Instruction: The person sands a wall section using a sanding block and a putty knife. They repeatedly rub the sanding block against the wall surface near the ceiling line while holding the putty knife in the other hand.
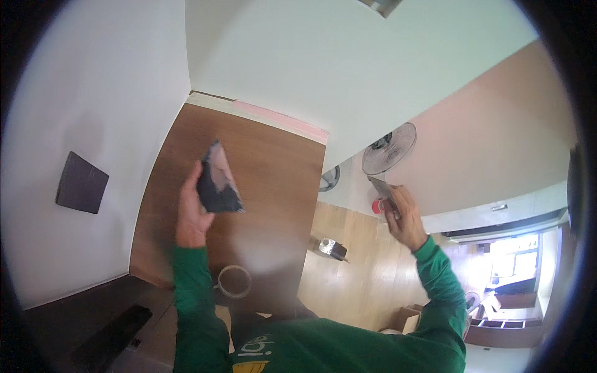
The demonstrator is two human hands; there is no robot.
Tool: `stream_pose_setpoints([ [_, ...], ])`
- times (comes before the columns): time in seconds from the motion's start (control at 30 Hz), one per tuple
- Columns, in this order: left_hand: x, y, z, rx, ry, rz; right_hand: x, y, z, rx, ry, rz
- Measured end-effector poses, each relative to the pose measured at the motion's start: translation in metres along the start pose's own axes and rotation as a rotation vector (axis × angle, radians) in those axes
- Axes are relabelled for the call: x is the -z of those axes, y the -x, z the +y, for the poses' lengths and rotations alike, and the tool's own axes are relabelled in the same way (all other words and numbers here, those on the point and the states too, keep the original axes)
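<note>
My left hand (192, 212) grips a dark flat plate (219, 198) by its left edge. Pinkish paste (219, 163) covers part of the plate's face. Off to the right, my right hand (405, 217) holds a putty knife (382, 187) with its thin blade angled up and left. Under the left hand lies a brown wood-grain surface (275, 186). Pale masking tape (210, 103) borders its far edge along the white wall (280, 56), and a pink strip (284, 119) runs beside the tape. Neither hand touches the wall.
A ring-shaped roll (234, 281) lies on the wood-grain surface near my body. A dark wall plate (83, 183) is on the left wall. Right of the surface, a fan (389, 149), a red round item (378, 206), a silver-and-black object (332, 248) and a cardboard box (406, 319) are visible.
</note>
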State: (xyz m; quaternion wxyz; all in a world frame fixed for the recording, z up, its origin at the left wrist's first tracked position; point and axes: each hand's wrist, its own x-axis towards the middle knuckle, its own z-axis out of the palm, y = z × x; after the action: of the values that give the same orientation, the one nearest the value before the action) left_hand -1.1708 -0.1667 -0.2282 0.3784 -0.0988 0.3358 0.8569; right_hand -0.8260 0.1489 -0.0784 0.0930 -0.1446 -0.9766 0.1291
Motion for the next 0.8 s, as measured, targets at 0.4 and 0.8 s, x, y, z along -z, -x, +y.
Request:
stream_pose_setpoints([
  [0.4,-0.060,0.175,-0.044,0.540,0.330,-0.471,-0.046,0.025,-0.183,0.765,-0.452,0.201],
  [0.8,-0.051,0.218,-0.007,0.314,-0.031,-0.279,-0.046,0.007,-0.155,0.249,-0.059,0.216],
])
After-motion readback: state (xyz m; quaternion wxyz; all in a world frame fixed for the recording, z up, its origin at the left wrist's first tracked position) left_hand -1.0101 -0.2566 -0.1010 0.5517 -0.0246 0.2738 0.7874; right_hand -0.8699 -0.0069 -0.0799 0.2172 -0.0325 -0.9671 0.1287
